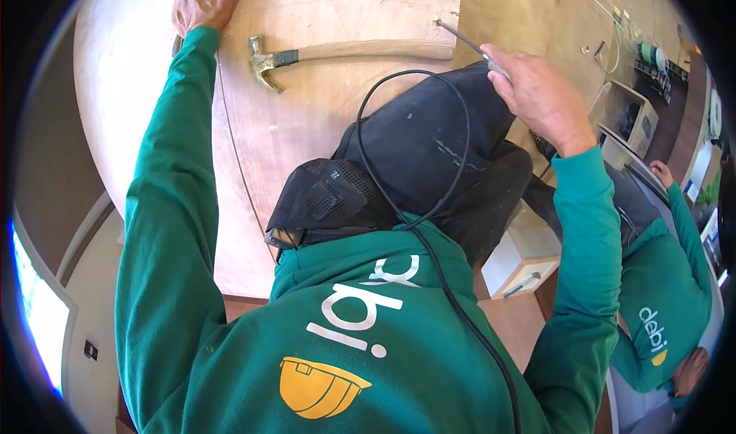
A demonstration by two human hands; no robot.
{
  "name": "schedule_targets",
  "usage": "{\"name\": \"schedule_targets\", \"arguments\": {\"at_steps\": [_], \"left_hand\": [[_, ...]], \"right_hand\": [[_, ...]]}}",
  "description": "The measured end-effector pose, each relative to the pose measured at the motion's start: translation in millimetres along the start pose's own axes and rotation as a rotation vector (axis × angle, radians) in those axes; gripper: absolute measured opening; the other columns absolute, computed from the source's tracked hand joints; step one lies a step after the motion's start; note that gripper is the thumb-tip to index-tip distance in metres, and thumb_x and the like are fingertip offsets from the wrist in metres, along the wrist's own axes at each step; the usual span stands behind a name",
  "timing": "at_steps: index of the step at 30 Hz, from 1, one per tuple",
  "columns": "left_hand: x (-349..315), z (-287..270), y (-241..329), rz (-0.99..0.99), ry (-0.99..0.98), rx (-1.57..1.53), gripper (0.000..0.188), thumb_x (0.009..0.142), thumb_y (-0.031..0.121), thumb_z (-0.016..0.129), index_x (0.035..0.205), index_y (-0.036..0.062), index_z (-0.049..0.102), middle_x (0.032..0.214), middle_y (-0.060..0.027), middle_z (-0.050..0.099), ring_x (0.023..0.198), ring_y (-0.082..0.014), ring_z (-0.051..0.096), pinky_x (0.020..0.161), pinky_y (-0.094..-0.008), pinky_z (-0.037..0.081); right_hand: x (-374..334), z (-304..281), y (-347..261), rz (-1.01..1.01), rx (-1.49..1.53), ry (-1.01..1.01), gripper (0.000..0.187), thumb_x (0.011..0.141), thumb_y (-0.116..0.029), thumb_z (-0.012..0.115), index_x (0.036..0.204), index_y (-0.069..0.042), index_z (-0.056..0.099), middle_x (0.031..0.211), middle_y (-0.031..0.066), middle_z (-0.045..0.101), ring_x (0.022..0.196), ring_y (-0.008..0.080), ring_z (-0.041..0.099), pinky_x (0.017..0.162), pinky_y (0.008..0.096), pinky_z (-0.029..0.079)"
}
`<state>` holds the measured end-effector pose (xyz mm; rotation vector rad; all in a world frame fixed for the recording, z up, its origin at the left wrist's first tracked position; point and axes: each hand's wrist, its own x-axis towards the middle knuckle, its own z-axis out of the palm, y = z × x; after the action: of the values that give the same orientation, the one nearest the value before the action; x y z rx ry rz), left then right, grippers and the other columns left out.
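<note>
Box (648, 129) right of the hammer (368, 50) has dark stuff (631, 116) inside, right hand (546, 96) gripping a thin tool (461, 36), left hand (202, 6) can't really tell.

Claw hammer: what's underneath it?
The claw hammer lies on the pale plywood sheet, visible along both sides of the handle. The surface directly beneath is covered and can't be seen.

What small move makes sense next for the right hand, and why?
Probably a gentle press: the right hand grips a thin-shafted hand tool whose tip appears to meet the wooden panel near its edge, while the claw hammer lies out of both hands.
</note>
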<state>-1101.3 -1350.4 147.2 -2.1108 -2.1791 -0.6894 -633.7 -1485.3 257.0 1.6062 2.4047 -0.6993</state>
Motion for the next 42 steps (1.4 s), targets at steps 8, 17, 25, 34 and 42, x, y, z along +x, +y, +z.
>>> {"name": "schedule_targets", "arguments": {"at_steps": [8,17,25,34,42], "left_hand": [[0,-2,-2,-0.014,-0.025,0.069,0.04,0.1,0.037,0.06,0.128,0.0125,0.073,0.133,-0.0155,0.063,0.117,-0.0404,0.064,0.099,-0.052,0.052],[1,-2,0,-0.043,-0.054,0.08,0.042,0.1,0.037,0.059,0.133,0.0143,0.071,0.135,-0.015,0.061,0.119,-0.0405,0.062,0.101,-0.0519,0.052],[0,1,0,-0.011,-0.036,0.054,0.041,0.1,0.037,0.059,0.134,0.0163,0.071,0.134,-0.0149,0.062,0.117,-0.0405,0.064,0.099,-0.0522,0.053],[4,-4,5,-0.044,-0.058,0.078,0.043,0.1,0.038,0.059,0.136,0.0165,0.07,0.135,-0.0149,0.062,0.116,-0.0402,0.064,0.099,-0.0523,0.053],[2,-1,4,-0.044,-0.051,0.064,0.044,0.1,0.039,0.059,0.136,0.0169,0.071,0.134,-0.0144,0.062,0.115,-0.0402,0.065,0.098,-0.0521,0.053]], "right_hand": [[11,-14,-18,0.456,0.589,-0.343,0.043,0.105,-0.026,0.061,0.141,-0.004,0.062,0.121,0.0227,0.073,0.113,0.0439,0.067,0.099,0.048,0.053],[-5,19,0,0.426,0.925,-0.229,0.05,0.108,-0.034,0.06,0.152,-0.01,0.058,0.085,0.0035,0.058,0.051,0.0081,0.052,0.045,0.0281,0.043],[-14,15,14,0.464,1.209,-0.138,0.051,0.107,-0.031,0.061,0.154,-0.012,0.057,0.091,0.0036,0.062,0.055,0.0092,0.054,0.05,0.028,0.045],[-7,20,14,0.171,0.55,-0.013,0.042,0.103,-0.024,0.064,0.141,-0.006,0.066,0.117,0.0213,0.076,0.103,0.0381,0.071,0.093,0.0427,0.055],[6,-9,3,0.036,0.082,-0.02,0.038,0.101,-0.023,0.064,0.136,-0.008,0.068,0.114,0.0182,0.075,0.109,0.0407,0.068,0.095,0.0483,0.054]]}}
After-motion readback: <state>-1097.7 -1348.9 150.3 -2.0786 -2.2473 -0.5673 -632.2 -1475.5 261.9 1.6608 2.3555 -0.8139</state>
